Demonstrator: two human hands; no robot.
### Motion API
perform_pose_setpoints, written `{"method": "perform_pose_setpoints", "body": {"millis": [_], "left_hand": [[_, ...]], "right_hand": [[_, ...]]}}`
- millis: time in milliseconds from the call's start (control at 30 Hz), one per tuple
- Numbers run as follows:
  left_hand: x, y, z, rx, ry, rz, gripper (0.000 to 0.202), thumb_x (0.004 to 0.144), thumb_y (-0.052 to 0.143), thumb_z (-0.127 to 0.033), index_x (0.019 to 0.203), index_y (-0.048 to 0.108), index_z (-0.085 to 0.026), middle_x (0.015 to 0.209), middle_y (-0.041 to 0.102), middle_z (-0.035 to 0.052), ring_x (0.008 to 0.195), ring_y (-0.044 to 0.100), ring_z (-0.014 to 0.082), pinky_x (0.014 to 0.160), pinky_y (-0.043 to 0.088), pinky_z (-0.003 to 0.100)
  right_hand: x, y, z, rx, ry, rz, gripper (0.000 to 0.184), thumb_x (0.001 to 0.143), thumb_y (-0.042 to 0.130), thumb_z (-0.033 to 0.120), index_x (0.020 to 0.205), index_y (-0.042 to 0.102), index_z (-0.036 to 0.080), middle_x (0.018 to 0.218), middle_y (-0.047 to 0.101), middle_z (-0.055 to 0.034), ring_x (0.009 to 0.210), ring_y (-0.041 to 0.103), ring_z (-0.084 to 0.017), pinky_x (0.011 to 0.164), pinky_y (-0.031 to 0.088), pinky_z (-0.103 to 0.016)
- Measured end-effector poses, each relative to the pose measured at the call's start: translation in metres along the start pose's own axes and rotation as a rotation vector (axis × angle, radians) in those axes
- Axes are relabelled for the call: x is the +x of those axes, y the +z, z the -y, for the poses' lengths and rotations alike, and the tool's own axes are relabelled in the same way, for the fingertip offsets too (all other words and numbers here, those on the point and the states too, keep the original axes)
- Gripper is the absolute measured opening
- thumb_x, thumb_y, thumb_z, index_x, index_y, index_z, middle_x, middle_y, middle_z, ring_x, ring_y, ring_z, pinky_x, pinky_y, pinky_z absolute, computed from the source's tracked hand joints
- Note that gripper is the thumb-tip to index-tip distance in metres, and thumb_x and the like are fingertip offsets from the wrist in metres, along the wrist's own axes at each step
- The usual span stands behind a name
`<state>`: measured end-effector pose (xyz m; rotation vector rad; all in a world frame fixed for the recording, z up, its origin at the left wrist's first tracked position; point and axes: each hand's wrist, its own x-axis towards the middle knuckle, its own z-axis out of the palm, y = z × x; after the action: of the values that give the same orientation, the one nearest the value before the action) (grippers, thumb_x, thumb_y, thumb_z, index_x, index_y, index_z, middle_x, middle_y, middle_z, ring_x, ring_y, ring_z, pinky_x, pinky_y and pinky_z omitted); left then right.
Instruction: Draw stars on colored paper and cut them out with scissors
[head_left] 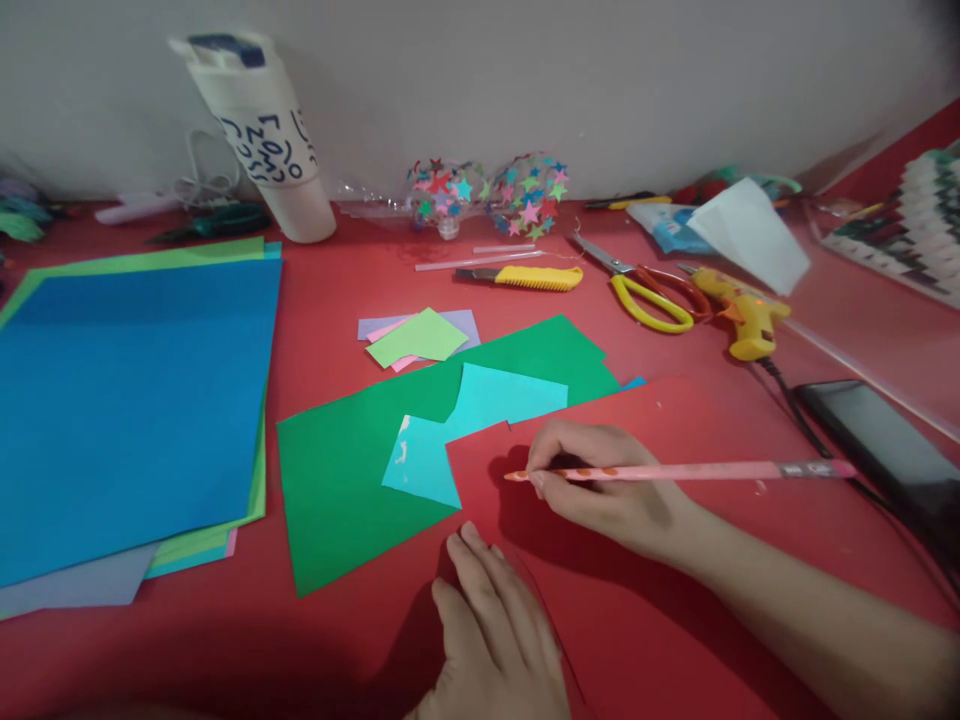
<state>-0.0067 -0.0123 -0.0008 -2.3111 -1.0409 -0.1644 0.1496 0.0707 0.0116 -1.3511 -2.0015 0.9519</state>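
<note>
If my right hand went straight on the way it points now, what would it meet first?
Probably the light turquoise paper piece, just past the left edge of the red paper sheet; the right hand leads with its pink pencil.

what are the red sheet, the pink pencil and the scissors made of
The red sheet looks like thin matte paper, flat with crisp cut edges. The pink pencil in the right hand is probably painted wood with a metallic-looking band near its far end, though plastic is possible. The scissors have glossy yellow and red plastic handles and shiny metal blades.
</note>
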Motion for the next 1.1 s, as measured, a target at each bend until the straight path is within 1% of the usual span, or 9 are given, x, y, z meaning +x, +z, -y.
{"method": "perform_pose_setpoints", "body": {"millis": [200, 367, 600, 733, 867, 1100], "left_hand": [[-0.0005, 0.0003, 0.0009, 0.017, 0.016, -0.009, 0.037, 0.075, 0.046, -0.037, 0.077, 0.073, -0.011, 0.079, 0.073, 0.0129, 0.072, 0.069, 0.0250, 0.055, 0.052, 0.031], [-0.0012, 0.0002, 0.0002, 0.019, 0.015, 0.000, 0.039, 0.075, 0.046, -0.038, 0.077, 0.072, -0.010, 0.079, 0.073, 0.0132, 0.073, 0.069, 0.0255, 0.056, 0.051, 0.031], [-0.0018, 0.0016, 0.0007, 0.033, 0.028, -0.020, 0.038, 0.076, 0.045, -0.039, 0.076, 0.072, -0.011, 0.078, 0.073, 0.0124, 0.073, 0.069, 0.0255, 0.055, 0.051, 0.031], [-0.0011, 0.0024, 0.0026, 0.050, 0.043, -0.035, 0.040, 0.077, 0.042, -0.038, 0.075, 0.071, -0.010, 0.077, 0.073, 0.0130, 0.071, 0.069, 0.0241, 0.053, 0.051, 0.029], [-0.0007, 0.0026, 0.0032, 0.053, 0.050, -0.042, 0.042, 0.077, 0.040, -0.038, 0.076, 0.071, -0.009, 0.077, 0.073, 0.0125, 0.071, 0.069, 0.0241, 0.053, 0.051, 0.030], [-0.0011, 0.0029, 0.0025, 0.049, 0.042, -0.041, 0.039, 0.077, 0.041, -0.035, 0.076, 0.071, -0.010, 0.076, 0.073, 0.0124, 0.070, 0.069, 0.0239, 0.053, 0.051, 0.030]], "right_hand": [[0.0005, 0.0016, 0.0004, 0.007, -0.006, -0.056, 0.013, 0.071, 0.046, 0.012, 0.061, 0.052, 0.019, 0.058, 0.056, 0.0014, 0.052, 0.048, -0.010, 0.048, 0.036, -0.020], [0.0016, 0.0027, -0.0011, -0.004, -0.015, -0.074, 0.013, 0.072, 0.047, 0.013, 0.061, 0.051, 0.019, 0.057, 0.056, 0.0017, 0.052, 0.048, -0.010, 0.048, 0.036, -0.020], [0.0006, 0.0029, -0.0001, -0.012, -0.024, -0.077, 0.013, 0.071, 0.046, 0.013, 0.060, 0.049, 0.019, 0.055, 0.053, 0.0027, 0.049, 0.044, -0.009, 0.046, 0.033, -0.020], [0.0002, 0.0024, 0.0010, -0.023, -0.019, -0.067, 0.013, 0.070, 0.045, 0.013, 0.058, 0.047, 0.020, 0.055, 0.053, 0.0019, 0.050, 0.046, -0.010, 0.047, 0.034, -0.020], [-0.0003, 0.0020, 0.0004, -0.044, -0.009, -0.052, 0.013, 0.069, 0.043, 0.013, 0.058, 0.045, 0.020, 0.056, 0.054, 0.0007, 0.051, 0.047, -0.012, 0.047, 0.034, -0.022], [-0.0009, 0.0008, 0.0000, -0.042, -0.046, -0.048, 0.014, 0.068, 0.043, 0.012, 0.057, 0.039, 0.021, 0.051, 0.046, 0.0037, 0.046, 0.039, -0.010, 0.043, 0.029, -0.020]]}}
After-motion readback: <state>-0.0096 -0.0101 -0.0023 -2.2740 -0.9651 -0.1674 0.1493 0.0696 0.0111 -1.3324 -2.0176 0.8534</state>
